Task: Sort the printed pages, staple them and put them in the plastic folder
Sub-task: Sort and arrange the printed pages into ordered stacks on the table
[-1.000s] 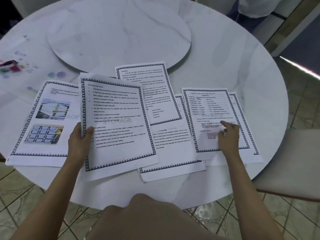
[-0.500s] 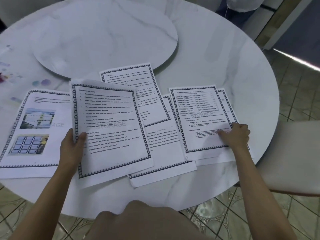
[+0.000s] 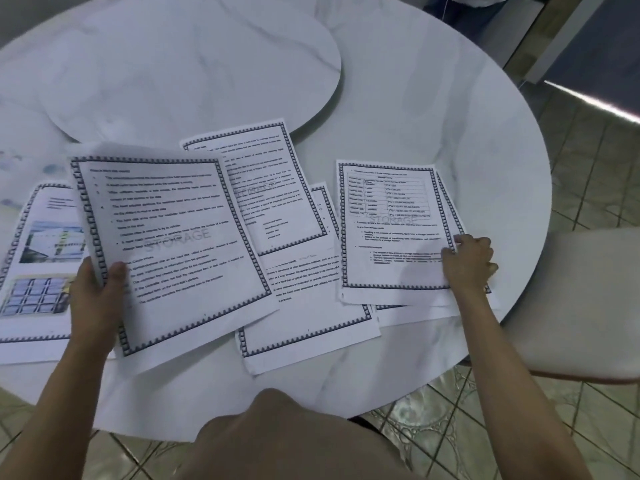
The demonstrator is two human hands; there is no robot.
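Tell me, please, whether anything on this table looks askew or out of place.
Nothing spilled or torn, but the pages lie askew: the held page in the left hand slants over the lower page, and the table page, in the right hand's grip, sits crooked on another sheet.

Dim bluish indoor light, bright glare strip on the floor (image 3: pixel 595 102) at right, soft motion blur, wide-angle bending at edges

Pages (image 3: pixel 287 209) lie overlapping on the table (image 3: pixel 433 109), chair (image 3: pixel 581 303) at right.
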